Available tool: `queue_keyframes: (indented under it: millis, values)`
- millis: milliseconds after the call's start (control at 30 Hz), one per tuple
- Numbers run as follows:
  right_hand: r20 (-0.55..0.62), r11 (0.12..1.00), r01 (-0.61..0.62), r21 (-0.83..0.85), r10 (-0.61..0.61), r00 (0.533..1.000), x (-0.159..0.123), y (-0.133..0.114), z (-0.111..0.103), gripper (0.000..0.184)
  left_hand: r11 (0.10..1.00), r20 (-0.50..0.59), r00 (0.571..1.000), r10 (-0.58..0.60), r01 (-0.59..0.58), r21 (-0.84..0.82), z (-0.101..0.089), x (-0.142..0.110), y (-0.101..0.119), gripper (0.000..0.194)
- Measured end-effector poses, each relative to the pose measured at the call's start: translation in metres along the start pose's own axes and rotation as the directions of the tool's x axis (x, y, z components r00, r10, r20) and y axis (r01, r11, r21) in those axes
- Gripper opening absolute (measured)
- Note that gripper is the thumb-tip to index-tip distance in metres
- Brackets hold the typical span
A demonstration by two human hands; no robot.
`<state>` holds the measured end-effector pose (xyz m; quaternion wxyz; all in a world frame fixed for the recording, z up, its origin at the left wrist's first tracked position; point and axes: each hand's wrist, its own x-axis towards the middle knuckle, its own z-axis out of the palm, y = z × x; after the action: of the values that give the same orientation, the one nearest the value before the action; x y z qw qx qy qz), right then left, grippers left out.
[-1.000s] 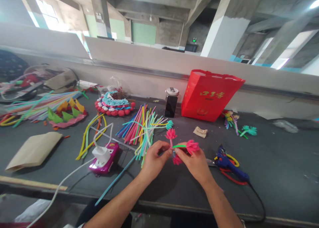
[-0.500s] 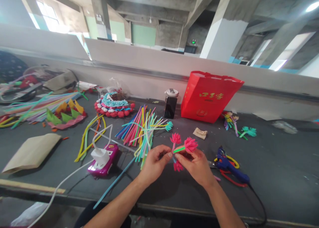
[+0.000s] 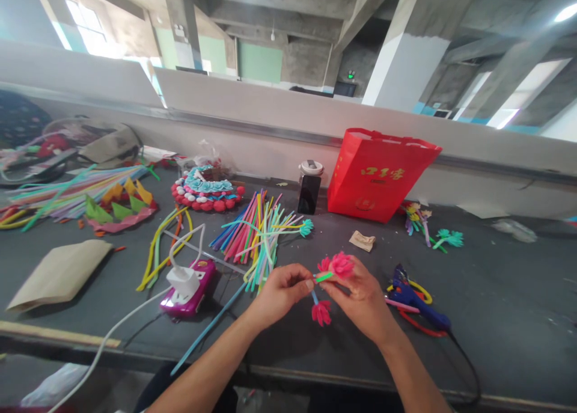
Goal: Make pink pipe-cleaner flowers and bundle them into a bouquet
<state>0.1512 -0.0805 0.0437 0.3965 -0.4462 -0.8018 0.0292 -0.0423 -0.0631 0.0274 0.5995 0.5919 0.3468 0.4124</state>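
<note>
Several pink pipe-cleaner flowers (image 3: pixel 341 265) are bunched between my hands above the front of the table. My left hand (image 3: pixel 288 291) is closed, thumb and forefinger pinching the stems where they meet. From there a blue stem runs down to a lower pink flower (image 3: pixel 321 312). A bright green piece (image 3: pixel 323 276) lies along the stem of the upper blooms. My right hand (image 3: pixel 356 293) has its fingers closed round the upper flowers, partly hiding them. Past its wrist a pink stick (image 3: pixel 402 305) shows; whether the hand holds it, I cannot tell.
Right of my hands lies a blue glue gun (image 3: pixel 417 302) with a cord, over yellow- and red-handled tools. Behind are a red bag (image 3: pixel 378 175), a phone (image 3: pixel 309 195) and pipe cleaners (image 3: pixel 252 232). A purple power strip (image 3: pixel 189 290) with a white cable sits left.
The lower flower has swung down and clear of my right hand. The upper flowers have come together, the left one shifting right. More of the pink stick shows by the glue gun.
</note>
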Motion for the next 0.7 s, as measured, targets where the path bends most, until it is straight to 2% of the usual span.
queue_keyframes:
  millis: [100, 167, 267, 333, 400, 533, 600, 700]
  values:
    - [0.006, 0.994, -0.087, 0.068, 0.087, 0.996, -0.002, 0.000, 0.001, 0.008, 0.998, 0.022, 0.998, 0.058, -0.057, -0.018, 0.000, -0.001, -0.001, 0.017]
    - [0.045, 0.982, -0.159, 0.106, 0.155, 0.987, -0.001, -0.001, 0.001, 0.007, 0.981, 0.018, 0.983, 0.181, -0.182, 0.064, 0.000, -0.001, -0.001, 0.013]
    - [0.133, 0.943, -0.282, 0.174, 0.261, 0.956, 0.002, -0.005, -0.001, 0.009, 0.851, 0.058, 0.910, 0.410, -0.404, 0.336, -0.001, -0.002, -0.002, 0.022]
    - [0.184, 0.899, -0.365, 0.242, 0.327, 0.927, 0.004, -0.009, -0.004, 0.011, 0.753, 0.116, 0.864, 0.490, -0.486, 0.444, -0.002, -0.002, -0.003, 0.025]
    - [0.225, 0.851, -0.430, 0.300, 0.375, 0.899, 0.006, -0.012, -0.005, 0.012, 0.717, 0.145, 0.848, 0.509, -0.512, 0.472, -0.003, -0.003, -0.003, 0.027]
    - [0.307, 0.785, -0.511, 0.351, 0.419, 0.855, 0.006, -0.014, -0.007, 0.014, 0.721, 0.135, 0.857, 0.497, -0.495, 0.485, -0.003, -0.004, -0.004, 0.023]
    - [0.344, 0.776, -0.522, 0.354, 0.411, 0.844, 0.005, -0.013, -0.008, 0.014, 0.737, 0.123, 0.870, 0.478, -0.474, 0.482, -0.003, -0.004, -0.004, 0.017]
    - [0.382, 0.779, -0.515, 0.358, 0.381, 0.842, 0.004, -0.010, -0.010, 0.015, 0.800, 0.085, 0.911, 0.405, -0.397, 0.449, -0.001, -0.003, -0.003, 0.014]
